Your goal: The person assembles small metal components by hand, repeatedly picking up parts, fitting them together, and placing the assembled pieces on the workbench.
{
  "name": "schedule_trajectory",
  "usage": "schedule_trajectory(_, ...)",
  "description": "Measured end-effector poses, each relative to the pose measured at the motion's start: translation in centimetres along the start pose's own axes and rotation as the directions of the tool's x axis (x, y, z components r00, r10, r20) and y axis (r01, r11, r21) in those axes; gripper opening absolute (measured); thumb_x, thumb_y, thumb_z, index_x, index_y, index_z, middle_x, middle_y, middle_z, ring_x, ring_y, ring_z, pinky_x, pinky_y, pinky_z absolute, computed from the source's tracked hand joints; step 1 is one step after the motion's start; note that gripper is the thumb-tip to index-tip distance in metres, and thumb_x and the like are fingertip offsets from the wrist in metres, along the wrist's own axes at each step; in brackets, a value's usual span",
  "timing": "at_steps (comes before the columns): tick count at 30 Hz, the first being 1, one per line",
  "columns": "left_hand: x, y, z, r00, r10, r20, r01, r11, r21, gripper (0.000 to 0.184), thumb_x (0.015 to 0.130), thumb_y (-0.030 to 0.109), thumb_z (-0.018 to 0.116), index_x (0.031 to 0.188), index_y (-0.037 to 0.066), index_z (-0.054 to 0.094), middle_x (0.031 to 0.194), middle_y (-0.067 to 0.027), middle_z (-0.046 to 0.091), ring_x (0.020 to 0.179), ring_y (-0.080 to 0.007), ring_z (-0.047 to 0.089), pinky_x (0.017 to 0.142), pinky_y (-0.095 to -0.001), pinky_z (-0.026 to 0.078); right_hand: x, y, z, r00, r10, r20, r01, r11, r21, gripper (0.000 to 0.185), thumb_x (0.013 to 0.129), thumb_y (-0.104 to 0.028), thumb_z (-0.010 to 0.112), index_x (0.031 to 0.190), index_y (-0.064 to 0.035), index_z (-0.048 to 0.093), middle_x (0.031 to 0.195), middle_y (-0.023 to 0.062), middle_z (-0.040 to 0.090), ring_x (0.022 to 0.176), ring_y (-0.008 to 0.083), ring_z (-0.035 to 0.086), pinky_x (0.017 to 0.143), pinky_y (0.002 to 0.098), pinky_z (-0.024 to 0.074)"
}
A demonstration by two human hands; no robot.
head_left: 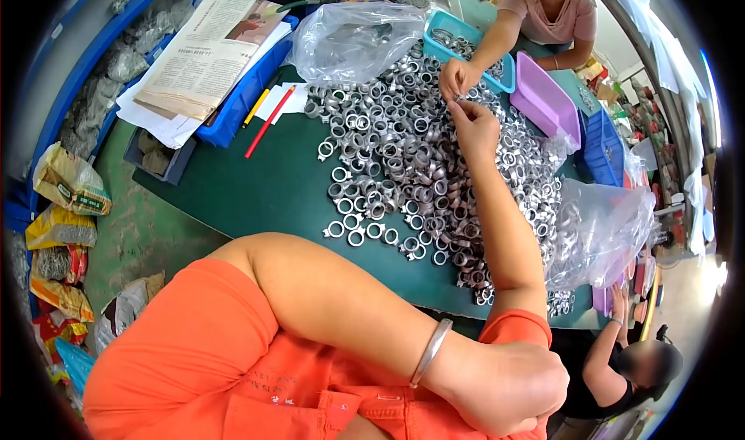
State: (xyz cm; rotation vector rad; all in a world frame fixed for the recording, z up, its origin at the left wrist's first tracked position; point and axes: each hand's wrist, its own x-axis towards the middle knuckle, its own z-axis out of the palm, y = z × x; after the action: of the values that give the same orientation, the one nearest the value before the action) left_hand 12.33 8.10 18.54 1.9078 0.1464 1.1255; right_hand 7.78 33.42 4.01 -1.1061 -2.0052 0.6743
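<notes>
My right hand [476,133] reaches out over a big pile of small grey metal rings [403,153], many with a little lug. Its thumb and forefinger pinch together right by a co-worker's hand [459,79]. Whatever lies between the two sets of fingertips is too small to make out. My left hand [508,386] is folded in front of my orange clothing, near my right elbow. It is bent at the wrist and closed, its fingers mostly hidden beneath it. A silver bracelet [431,353] circles that wrist.
Around the pile on the green table [272,199] are a clear plastic bag [349,44], a turquoise basket [504,75], a purple tray [547,98], a blue bin [604,147], newspapers [206,52] and a red pencil [269,122]. Another person [613,366] sits at the lower right.
</notes>
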Motion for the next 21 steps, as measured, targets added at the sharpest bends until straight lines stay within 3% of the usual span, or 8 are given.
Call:
schedule_trajectory(2,-0.1,0.9,-0.6,0.979,-0.091,0.182,0.139,0.953,-0.27,0.012,0.075,0.008,0.055,0.073,0.0,0.064,0.068,-0.0155,0.061,0.063,-0.0282,0.059,0.06,-0.0364,0.046,0.1,0.0,0.0,0.998,-0.048,-0.031,0.046,0.997,-0.06,0.026,0.075,-0.023,0.07,0.083,0.001,0.067,0.069,0.0101,0.063,0.06,0.0189,0.057,0.059,0.0292,0.0459)
schedule_trajectory(5,-0.6,0.3,1.0,0.998,0.032,0.052,-0.007,0.907,-0.422,0.013,0.076,0.011,0.057,0.074,0.0,0.065,0.069,-0.014,0.063,0.064,-0.0256,0.059,0.06,-0.0345,0.046,0.2,0.1,-0.1,0.991,-0.107,-0.078,0.097,0.987,-0.124,0.027,0.076,-0.024,0.07,0.083,0.0026,0.067,0.064,0.0083,0.063,0.055,0.0119,0.056,0.055,0.0261,0.045)
schedule_trajectory(6,-0.6,-0.5,1.5,0.998,0.032,0.056,-0.005,0.906,-0.424,0.013,0.076,0.011,0.057,0.074,0.0,0.065,0.069,-0.014,0.063,0.064,-0.0256,0.059,0.06,-0.0345,0.046,0.2,0.1,-0.2,0.988,-0.12,-0.094,0.108,0.986,-0.127,0.028,0.076,-0.024,0.07,0.082,0.0027,0.067,0.064,0.0078,0.063,0.055,0.0116,0.055,0.055,0.0262,0.0447)
schedule_trajectory(9,-0.6,-2.1,1.8,0.997,-0.052,-0.052,0.05,0.998,-0.029,0.017,0.072,0.009,0.055,0.071,-0.004,0.065,0.066,-0.0179,0.062,0.062,-0.0312,0.059,0.057,-0.0366,0.047,0.0,0.3,-0.8,0.993,-0.068,-0.1,0.067,0.998,-0.013,0.023,0.075,-0.02,0.07,0.082,0.0014,0.067,0.067,0.0099,0.062,0.059,0.0151,0.057,0.058,0.0273,0.0452)
schedule_trajectory(12,-0.5,-1.6,1.0,0.985,-0.171,-0.002,0.165,0.959,-0.231,0.015,0.072,0.01,0.057,0.069,-0.001,0.066,0.063,-0.0166,0.061,0.06,-0.03,0.059,0.057,-0.0365,0.046,-1.1,-0.2,-1.8,0.995,-0.064,-0.08,0.07,0.996,0.063,0.016,0.076,-0.013,0.069,0.083,0.0012,0.066,0.066,0.0083,0.061,0.061,0.0119,0.055,0.06,0.0243,0.0441)
schedule_trajectory(14,-0.1,-2.6,1.9,0.985,-0.171,-0.014,0.163,0.96,-0.227,0.015,0.072,0.011,0.057,0.066,0.0,0.066,0.06,-0.0157,0.06,0.058,-0.0296,0.058,0.056,-0.0371,0.046,-2.5,-0.6,-2.1,0.997,-0.059,-0.052,0.071,0.962,0.263,0.013,0.076,-0.01,0.069,0.082,0.0006,0.066,0.069,0.0062,0.061,0.062,0.0116,0.055,0.061,0.0235,0.0439)
schedule_trajectory(16,0.2,-3.4,2.6,0.988,-0.121,-0.092,0.094,0.961,-0.259,0.015,0.071,0.011,0.057,0.066,0.0,0.066,0.059,-0.0163,0.059,0.056,-0.0294,0.058,0.055,-0.0379,0.044,-4.1,-0.6,-2.1,0.967,-0.254,-0.028,0.249,0.913,0.323,0.013,0.075,-0.008,0.07,0.082,0.0025,0.065,0.087,0.007,0.064,0.07,0.0102,0.055,0.063,0.0231,0.0448)
schedule_trajectory(21,0.8,-4.2,2.4,0.955,-0.287,0.077,0.295,0.945,-0.143,0.013,0.07,0.01,0.058,0.067,0.001,0.067,0.062,-0.0146,0.062,0.059,-0.027,0.06,0.054,-0.0363,0.046,-9.8,-3.0,-1.7,0.978,-0.11,0.18,-0.03,0.772,0.635,0.011,0.076,-0.001,0.069,0.083,0.0041,0.063,0.093,0.008,0.063,0.077,0.0096,0.058,0.071,0.0216,0.0461)
